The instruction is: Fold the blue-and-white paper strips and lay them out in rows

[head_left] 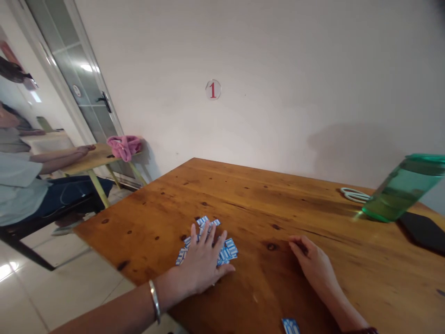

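My left hand lies flat with fingers spread on top of a loose pile of small blue-and-white patterned cards. Some card edges stick out past the fingertips and on both sides of the palm; the middle of the pile is hidden under the hand. To the right, my right hand rests on its side on the wooden table, fingers loosely curled in, with no object showing in it. A single blue-and-white card lies apart at the bottom edge of the view, left of my right forearm.
A green bottle stands at the table's right, with a white cable behind it and a black flat phone-like object beside it. A wall borders the far edge. At left, a seated person is at another table with a pink cloth.
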`<move>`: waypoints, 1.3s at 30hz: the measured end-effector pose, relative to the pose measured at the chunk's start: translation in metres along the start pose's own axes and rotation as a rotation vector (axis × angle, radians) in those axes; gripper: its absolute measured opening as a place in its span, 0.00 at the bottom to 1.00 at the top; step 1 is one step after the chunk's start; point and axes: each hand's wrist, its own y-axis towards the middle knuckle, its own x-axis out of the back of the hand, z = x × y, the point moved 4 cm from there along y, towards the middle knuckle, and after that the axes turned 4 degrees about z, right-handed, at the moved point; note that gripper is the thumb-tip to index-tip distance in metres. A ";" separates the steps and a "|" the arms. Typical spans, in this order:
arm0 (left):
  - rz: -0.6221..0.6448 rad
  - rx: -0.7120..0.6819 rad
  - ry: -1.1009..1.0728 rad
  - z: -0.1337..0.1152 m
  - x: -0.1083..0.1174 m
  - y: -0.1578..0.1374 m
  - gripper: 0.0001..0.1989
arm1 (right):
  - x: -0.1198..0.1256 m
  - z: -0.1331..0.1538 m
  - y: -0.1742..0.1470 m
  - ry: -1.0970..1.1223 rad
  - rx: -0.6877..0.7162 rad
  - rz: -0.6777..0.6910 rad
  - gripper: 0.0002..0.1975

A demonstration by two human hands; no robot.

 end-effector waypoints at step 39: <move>0.053 -0.215 -0.086 0.007 -0.006 -0.007 0.34 | 0.003 0.001 -0.001 -0.010 -0.014 -0.001 0.14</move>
